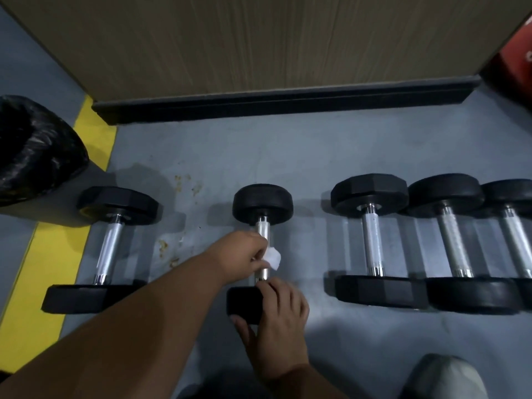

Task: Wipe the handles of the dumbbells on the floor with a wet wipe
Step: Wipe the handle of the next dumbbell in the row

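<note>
I look down at a grey floor (pixel 288 156) with a big brown wooden wall panel (pixel 273 38) at the top and a dark strip (pixel 288 102) along its foot. A yellow line (pixel 43 269) runs down the left side of the floor. A shiny black bag (pixel 31 151) sits at the left edge, and I see only part of it. A red thing (pixel 518 61) peeks in at the top right corner; it is cut off, so I cannot tell what it is. At the bottom right there is a pale grey shape (pixel 443 378), maybe a shoe or a knee, but it is too blurry to be sure.

Five dumbbells lie in a row on the floor. The left dumbbell (pixel 108 249) lies alone by the yellow line. Three more sit close together on the right: the first right dumbbell (pixel 372 243), the second right dumbbell (pixel 452 243), and the last dumbbell (pixel 515 243), which the picture edge cuts off.

The middle dumbbell (pixel 262 208) is the one I am working on. My left hand (pixel 244 254) reaches across and is curled round its silver handle (pixel 263 228), pressing a small white wet wipe (pixel 273 258) against it. The hand hides the middle of the handle. My right hand (pixel 276 321) grips the near black end (pixel 243 300), with fingers over the top and the thumb underneath, so much of that end is hidden.

There are small brown spots (pixel 178 217) on the floor between the left and middle dumbbells.
</note>
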`<control>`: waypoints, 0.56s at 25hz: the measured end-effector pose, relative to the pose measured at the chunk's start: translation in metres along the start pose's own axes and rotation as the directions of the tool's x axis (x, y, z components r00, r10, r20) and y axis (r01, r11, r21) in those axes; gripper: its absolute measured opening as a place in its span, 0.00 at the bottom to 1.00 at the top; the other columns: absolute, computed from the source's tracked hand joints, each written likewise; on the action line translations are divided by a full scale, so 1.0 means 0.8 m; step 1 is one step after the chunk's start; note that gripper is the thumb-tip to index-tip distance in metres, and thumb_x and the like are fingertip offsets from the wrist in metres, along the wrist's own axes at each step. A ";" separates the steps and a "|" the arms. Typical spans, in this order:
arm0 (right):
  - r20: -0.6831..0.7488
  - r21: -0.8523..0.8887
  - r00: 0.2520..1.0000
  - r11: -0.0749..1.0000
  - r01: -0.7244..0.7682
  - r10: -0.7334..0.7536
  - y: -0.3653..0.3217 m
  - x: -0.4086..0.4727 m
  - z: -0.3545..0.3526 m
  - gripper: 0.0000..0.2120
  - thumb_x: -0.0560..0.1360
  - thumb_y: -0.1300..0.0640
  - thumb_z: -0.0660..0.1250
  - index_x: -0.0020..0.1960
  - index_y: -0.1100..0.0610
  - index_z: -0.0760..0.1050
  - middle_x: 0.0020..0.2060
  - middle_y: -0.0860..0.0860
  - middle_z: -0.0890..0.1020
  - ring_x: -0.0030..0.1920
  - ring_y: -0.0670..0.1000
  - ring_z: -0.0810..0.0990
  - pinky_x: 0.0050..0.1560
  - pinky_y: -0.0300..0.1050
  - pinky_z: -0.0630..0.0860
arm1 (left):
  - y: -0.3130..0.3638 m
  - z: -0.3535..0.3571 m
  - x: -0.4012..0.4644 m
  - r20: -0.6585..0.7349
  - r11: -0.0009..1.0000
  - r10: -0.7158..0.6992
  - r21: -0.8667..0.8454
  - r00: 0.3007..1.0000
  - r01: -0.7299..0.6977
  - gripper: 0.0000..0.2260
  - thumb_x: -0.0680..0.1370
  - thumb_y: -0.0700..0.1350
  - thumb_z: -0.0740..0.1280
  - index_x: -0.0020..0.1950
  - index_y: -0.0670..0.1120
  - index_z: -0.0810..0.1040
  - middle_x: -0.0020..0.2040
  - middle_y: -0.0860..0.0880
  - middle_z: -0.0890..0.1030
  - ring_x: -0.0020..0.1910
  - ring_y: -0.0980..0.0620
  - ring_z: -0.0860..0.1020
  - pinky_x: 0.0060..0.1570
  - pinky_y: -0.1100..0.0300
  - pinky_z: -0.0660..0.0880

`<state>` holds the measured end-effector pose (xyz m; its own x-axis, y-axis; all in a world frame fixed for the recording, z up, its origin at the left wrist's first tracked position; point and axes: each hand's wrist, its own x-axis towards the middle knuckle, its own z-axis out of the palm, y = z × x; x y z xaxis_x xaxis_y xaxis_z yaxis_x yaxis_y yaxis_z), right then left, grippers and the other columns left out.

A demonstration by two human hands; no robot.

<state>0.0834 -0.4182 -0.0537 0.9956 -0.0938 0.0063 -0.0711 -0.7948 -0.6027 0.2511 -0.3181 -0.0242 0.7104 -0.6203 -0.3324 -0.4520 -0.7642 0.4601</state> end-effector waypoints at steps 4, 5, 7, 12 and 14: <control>-0.033 -0.051 0.992 0.992 0.117 -0.119 0.016 -0.002 0.008 0.31 0.68 0.38 0.71 0.65 0.54 0.70 0.60 0.52 0.74 0.59 0.56 0.74 0.65 0.59 0.68 | -0.013 0.015 -0.008 -0.091 0.991 -0.049 -0.128 0.995 0.037 0.12 0.75 0.49 0.71 0.58 0.52 0.80 0.52 0.54 0.80 0.50 0.53 0.78 0.52 0.58 0.74; -0.040 -0.053 0.992 0.991 0.119 -0.121 0.018 -0.003 0.009 0.32 0.68 0.38 0.70 0.65 0.54 0.70 0.61 0.52 0.74 0.60 0.56 0.74 0.65 0.59 0.68 | -0.014 0.020 -0.013 -0.060 0.994 0.015 -0.111 0.998 -0.021 0.10 0.76 0.49 0.70 0.57 0.51 0.82 0.53 0.54 0.79 0.50 0.54 0.77 0.53 0.56 0.75; -0.048 -0.064 0.989 0.989 0.134 -0.137 0.020 -0.001 0.010 0.33 0.68 0.38 0.70 0.67 0.54 0.70 0.62 0.52 0.75 0.61 0.56 0.73 0.66 0.60 0.68 | -0.016 0.026 -0.020 0.005 0.987 0.140 -0.077 0.990 -0.139 0.09 0.77 0.51 0.68 0.53 0.50 0.83 0.50 0.55 0.77 0.48 0.55 0.76 0.50 0.55 0.75; -0.037 -0.098 0.968 0.965 0.243 -0.248 0.019 0.004 0.007 0.29 0.68 0.40 0.72 0.66 0.49 0.73 0.61 0.51 0.77 0.60 0.58 0.75 0.64 0.64 0.72 | -0.020 0.026 0.009 -0.225 0.989 0.134 -0.034 0.965 -0.146 0.13 0.79 0.52 0.61 0.46 0.49 0.82 0.46 0.54 0.71 0.44 0.55 0.71 0.43 0.56 0.75; -0.023 -0.122 0.963 0.957 0.264 -0.269 0.018 0.005 0.007 0.28 0.69 0.39 0.71 0.66 0.47 0.73 0.61 0.51 0.77 0.59 0.58 0.76 0.64 0.64 0.71 | -0.023 0.032 0.012 -0.280 0.985 0.162 -0.013 0.946 -0.173 0.12 0.79 0.50 0.61 0.48 0.49 0.83 0.46 0.54 0.73 0.45 0.53 0.72 0.44 0.55 0.75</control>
<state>0.0866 -0.4266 -0.0672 0.9764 0.1096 0.1862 0.1874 -0.8584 -0.4775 0.2523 -0.3146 -0.0566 0.7501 -0.6612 -0.0091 -0.5606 -0.6431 0.5217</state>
